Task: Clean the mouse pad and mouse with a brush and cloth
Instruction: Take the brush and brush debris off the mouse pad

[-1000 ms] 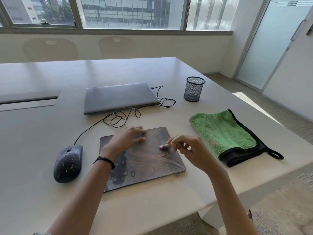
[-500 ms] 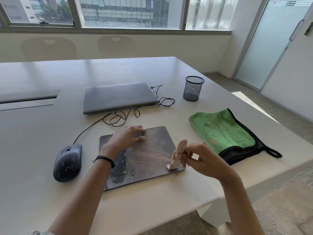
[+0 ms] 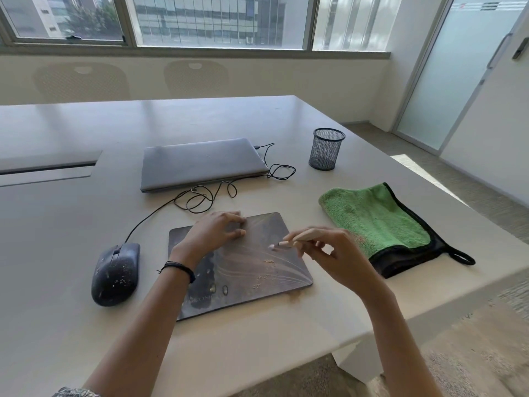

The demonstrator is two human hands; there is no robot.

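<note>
L hand lies flat on the mouse pad, far-left part, fingers fairly straight. R hand pinches a small brush, tip over the pad's middle; contact unclear. On the bench, the mouse sits just left of the pad, green cloth to its right.

Both my forearms are bare. A thin black cord bracelet circles the wrist of my left hand. A patterned sleeve shows near that elbow.
</note>
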